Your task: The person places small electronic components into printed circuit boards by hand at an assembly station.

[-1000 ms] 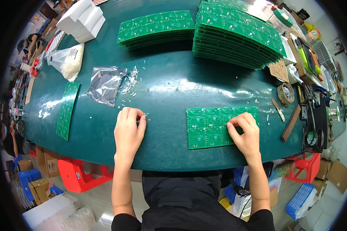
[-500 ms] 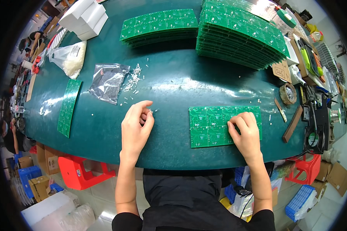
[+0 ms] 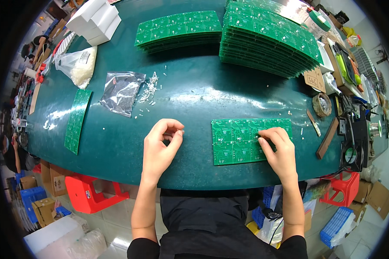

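A green circuit board panel (image 3: 224,153) lies flat in front of me on the right. My right hand (image 3: 282,152) is over its right half, thumb and forefinger pinched close to the board's surface; whatever they hold is too small to make out. Left of the panel, my left hand (image 3: 160,149) hovers above the table with curled fingers, and a small whitish component (image 3: 183,131) shows at the pinched thumb and forefinger tips. Beyond that hand, a heap of small white components (image 3: 148,90) is scattered beside a clear plastic bag (image 3: 122,93).
Tall stacks of green boards (image 3: 268,39) and a lower stack (image 3: 177,28) stand at the back. A single board (image 3: 78,121) and a bag of white parts (image 3: 83,69) lie left. Tape roll (image 3: 322,105), wooden strip (image 3: 327,139) and solder spool (image 3: 375,129) line the right side.
My left hand has moved right and slightly nearer, toward the panel, its fingers still pinched. My right hand has shifted slightly right, its fingertips still at the panel.
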Motion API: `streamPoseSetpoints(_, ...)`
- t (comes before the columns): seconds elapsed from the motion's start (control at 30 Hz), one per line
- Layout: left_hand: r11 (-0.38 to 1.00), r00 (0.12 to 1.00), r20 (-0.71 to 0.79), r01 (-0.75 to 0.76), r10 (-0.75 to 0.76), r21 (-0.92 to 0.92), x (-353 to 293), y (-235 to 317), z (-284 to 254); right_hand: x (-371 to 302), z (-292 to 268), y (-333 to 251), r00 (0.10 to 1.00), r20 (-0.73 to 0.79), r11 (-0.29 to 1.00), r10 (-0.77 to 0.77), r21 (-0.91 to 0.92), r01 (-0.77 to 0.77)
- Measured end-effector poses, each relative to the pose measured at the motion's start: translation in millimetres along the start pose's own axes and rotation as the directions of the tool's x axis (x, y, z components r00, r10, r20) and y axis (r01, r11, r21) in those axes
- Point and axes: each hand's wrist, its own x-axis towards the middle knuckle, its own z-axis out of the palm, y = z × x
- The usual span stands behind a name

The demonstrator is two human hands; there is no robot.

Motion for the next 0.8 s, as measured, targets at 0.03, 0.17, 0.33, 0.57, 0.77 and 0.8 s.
streamPoseSetpoints(0.03,0.997,0.999,0.031,0.03,-0.027,-0.074,-0.9,0.8,1.7,-0.2,0.2,-0.3,0.998,0.0,0.997,0.059,0.057,-0.059)
streamPoseSetpoints(0.17,0.974,0.994,0.101,0.066,-0.045,-0.217,-1.0,0.4,11.1,-1.6,6.6,5.0,1.0,-0.015,1.0,-0.013,0.013,0.013)
streamPoseSetpoints(0.33,0.936,0.977,0.193,0.15,-0.091,-0.319,-1.8,4.5,18.5,-1.8,10.3,4.0,0.998,-0.043,0.996,-0.042,-0.081,0.038)
streamPoseSetpoints(0.57,0.886,0.962,0.26,0.19,-0.082,-0.422,-3.5,14.1,30.3,-1.1,12.9,0.8,0.998,-0.058,0.992,-0.025,-0.125,0.018)
streamPoseSetpoints(0.77,0.837,0.934,0.352,0.24,-0.061,-0.491,-4.3,21.2,42.4,4.4,9.5,-0.6,0.998,-0.021,0.993,-0.062,-0.1,0.06)
streamPoseSetpoints(0.8,0.838,0.934,0.352,0.239,-0.06,-0.491,-4.6,22.6,44.6,4.5,9.2,-0.9,0.998,-0.014,0.993,-0.056,-0.104,0.055)
